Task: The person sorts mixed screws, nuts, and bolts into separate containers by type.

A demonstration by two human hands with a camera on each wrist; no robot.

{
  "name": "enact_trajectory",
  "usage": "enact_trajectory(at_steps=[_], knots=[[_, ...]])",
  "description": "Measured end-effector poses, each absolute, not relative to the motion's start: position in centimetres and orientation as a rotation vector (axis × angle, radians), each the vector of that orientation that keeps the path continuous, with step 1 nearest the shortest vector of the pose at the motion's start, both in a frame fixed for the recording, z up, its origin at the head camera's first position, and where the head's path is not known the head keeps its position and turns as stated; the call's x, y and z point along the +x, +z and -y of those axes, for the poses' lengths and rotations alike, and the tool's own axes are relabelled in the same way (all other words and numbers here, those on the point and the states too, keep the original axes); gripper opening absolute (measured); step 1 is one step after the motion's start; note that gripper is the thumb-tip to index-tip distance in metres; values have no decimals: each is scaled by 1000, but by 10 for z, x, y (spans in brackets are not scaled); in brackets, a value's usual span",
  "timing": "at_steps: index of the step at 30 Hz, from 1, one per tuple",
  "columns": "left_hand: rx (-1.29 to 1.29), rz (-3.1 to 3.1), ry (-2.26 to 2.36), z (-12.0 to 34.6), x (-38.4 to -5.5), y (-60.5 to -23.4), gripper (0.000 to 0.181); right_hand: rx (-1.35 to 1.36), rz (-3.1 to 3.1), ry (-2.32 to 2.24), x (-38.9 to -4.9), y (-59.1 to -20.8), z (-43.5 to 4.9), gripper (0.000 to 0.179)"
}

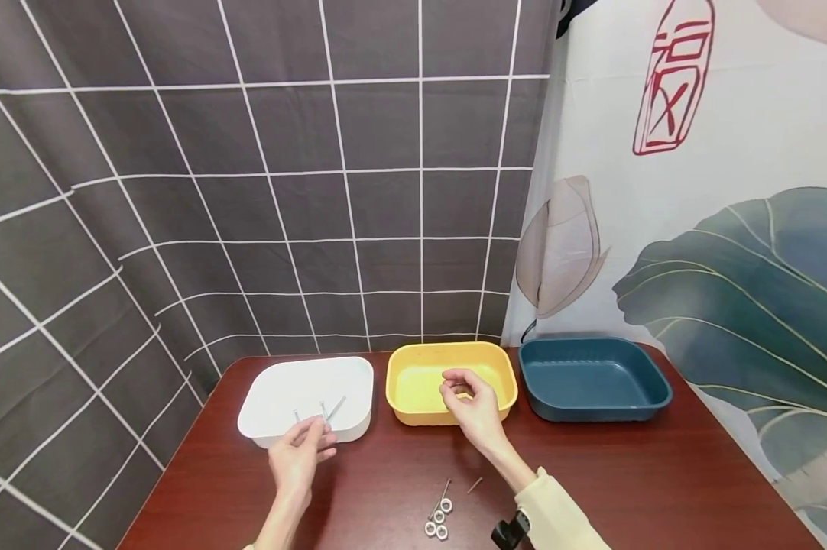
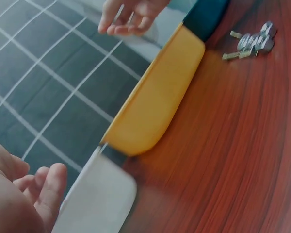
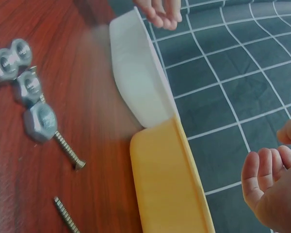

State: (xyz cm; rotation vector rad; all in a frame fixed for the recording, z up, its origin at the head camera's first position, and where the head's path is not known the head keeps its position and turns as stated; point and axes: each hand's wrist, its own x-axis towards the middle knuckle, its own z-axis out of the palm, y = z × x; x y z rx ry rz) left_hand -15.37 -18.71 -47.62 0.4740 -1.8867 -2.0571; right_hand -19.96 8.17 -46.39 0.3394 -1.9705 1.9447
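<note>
My left hand (image 1: 298, 458) hovers at the front rim of the white tray (image 1: 269, 389), its fingers loosely bent and nothing visible between them in the left wrist view. Beyond its fingertips, several thin silvery screws (image 1: 336, 408) show in that tray. Over the yellow tray (image 1: 413, 359) is my right hand (image 1: 474, 409). Its fingers are bent, with a gap between thumb and fingers in the right wrist view, and I see nothing held there. Several metal nuts (image 3: 40, 121) lie grouped on the table beside a long screw (image 3: 68, 149); a shorter screw (image 3: 65, 213) lies apart.
A dark blue tray (image 1: 595, 382) stands to the right of the yellow one, at the back of the reddish-brown wooden table (image 1: 379, 489). Behind the trays hang a grey gridded cloth (image 1: 379, 206) and a white curtain (image 1: 592, 107) with leaf prints.
</note>
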Motion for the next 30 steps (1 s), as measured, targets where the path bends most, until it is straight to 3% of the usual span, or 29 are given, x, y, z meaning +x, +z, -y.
enact_trajectory(at_steps=[11,30], knots=[[353,1878,-2323,143,-168,-484,38,330,1959,1965,-180,-474,-97,20],[370,1907,-2398,96,-196,-490,44,297,1993,1979,-145,-491,-108,15]])
